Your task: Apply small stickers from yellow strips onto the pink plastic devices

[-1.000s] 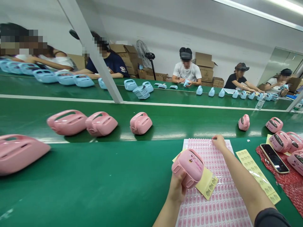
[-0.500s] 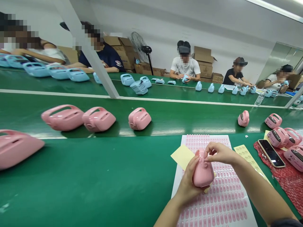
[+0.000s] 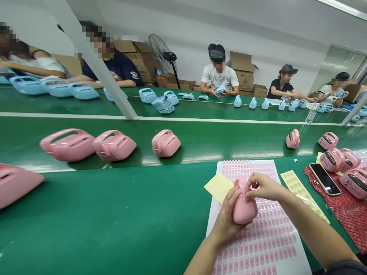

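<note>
My left hand (image 3: 226, 217) grips a small pink plastic case (image 3: 243, 209) from below and holds it upright over a white sheet of pink oval stickers (image 3: 258, 244). My right hand (image 3: 262, 186) pinches at the top of the case with thumb and fingers pressed together; what is between the fingertips is too small to make out. A yellow backing sheet (image 3: 219, 186) lies under the hands on the sticker sheet's left edge.
Several pink cases (image 3: 165, 143) ride on the green conveyor belt (image 3: 114, 214) beyond my hands. At right are more pink cases (image 3: 332, 159), a phone (image 3: 323, 178) on red cloth, and a yellow label strip (image 3: 298, 189). Other people handle blue cases (image 3: 147, 95) across the far belt.
My right hand came back from the sticker sheet's far edge to the top of the pink case. My left hand turned the case upright. The belt's pink cases drifted left.
</note>
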A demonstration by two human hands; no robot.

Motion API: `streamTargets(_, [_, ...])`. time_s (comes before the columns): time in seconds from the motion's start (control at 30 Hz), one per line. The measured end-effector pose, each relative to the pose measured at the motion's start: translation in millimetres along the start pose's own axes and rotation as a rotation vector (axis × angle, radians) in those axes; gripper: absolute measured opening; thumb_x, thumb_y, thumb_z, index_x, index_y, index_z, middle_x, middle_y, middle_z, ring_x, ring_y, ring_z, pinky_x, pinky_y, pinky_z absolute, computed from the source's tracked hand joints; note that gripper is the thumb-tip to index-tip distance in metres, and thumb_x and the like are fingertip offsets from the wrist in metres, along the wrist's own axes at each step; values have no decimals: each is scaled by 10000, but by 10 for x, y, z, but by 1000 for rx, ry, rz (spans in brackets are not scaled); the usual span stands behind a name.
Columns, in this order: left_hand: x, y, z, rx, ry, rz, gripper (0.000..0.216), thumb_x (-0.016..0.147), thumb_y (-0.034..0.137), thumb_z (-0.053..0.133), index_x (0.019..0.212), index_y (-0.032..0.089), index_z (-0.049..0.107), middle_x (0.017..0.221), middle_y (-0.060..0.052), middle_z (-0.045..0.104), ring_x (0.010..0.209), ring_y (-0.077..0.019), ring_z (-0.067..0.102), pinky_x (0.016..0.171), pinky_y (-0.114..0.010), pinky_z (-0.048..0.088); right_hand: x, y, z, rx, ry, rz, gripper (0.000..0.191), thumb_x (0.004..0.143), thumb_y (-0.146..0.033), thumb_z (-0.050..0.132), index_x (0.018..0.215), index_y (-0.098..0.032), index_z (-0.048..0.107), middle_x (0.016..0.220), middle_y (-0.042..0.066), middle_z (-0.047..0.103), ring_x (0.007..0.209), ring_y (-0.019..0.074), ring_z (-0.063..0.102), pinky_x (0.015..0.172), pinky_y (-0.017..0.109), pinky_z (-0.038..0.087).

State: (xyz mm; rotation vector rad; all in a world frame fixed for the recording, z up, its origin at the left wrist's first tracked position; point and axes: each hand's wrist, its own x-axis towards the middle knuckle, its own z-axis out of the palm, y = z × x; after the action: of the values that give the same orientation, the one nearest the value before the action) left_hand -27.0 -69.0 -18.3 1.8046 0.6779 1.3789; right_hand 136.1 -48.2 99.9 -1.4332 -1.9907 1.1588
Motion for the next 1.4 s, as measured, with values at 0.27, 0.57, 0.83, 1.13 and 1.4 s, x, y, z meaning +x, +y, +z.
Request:
streamTargets(0.27, [13, 13, -8, 33, -23, 62, 892, 517, 131, 786, 1273, 362, 373, 1343, -103, 379, 1236, -365, 327, 962, -541, 301, -50, -37, 38, -43, 76, -3, 87, 595, -101, 673, 601, -183, 643, 772, 1, 492, 733, 127, 479, 685, 251, 397])
streamTargets(0.57, [13, 57, -22, -41, -8, -60, 815, 487, 124, 794, 1203, 337, 467, 1326, -100, 408, 1231, -366, 331, 970, -562, 264, -90, -133, 44, -126, 97, 1, 124, 595, -69, 678, 601, -178, 619, 747, 1, 484, 777, 149, 478, 719, 278, 384])
streamTargets(0.83, [35, 72, -26, -82, 17, -104, 791, 432, 133, 816, 1145, 314, 524, 1289, -102, 445, 1219, -381, 340, 972, -569, 252, -117, -55, 110, -87, 122, -64, 145, 639, -58, 612, 704, -183, 576, 820, 7, 476, 793, 147, 489, 726, 296, 421])
streamTargets(1.13, [-39, -18, -16, -46, 43, -64, 649, 450, 148, 807, 1041, 286, 577, 1197, -109, 518, 1159, -358, 423, 978, -562, 244, -2, 354, 170, 241, 46, -129, 465, 742, -333, 577, 1169, -217, 435, 1211, 82, 424, 1102, 185, 436, 889, 340, 388])
streamTargets(1.4, [-130, 100, 30, -233, 159, -105, 936, 269, 105, 852, 1116, 320, 518, 1182, -100, 529, 1117, -395, 447, 932, -560, 317, 234, 619, 269, 326, -50, -62, 177, 732, -268, 552, 878, -169, 560, 769, -3, 558, 645, 106, 523, 577, 226, 426])
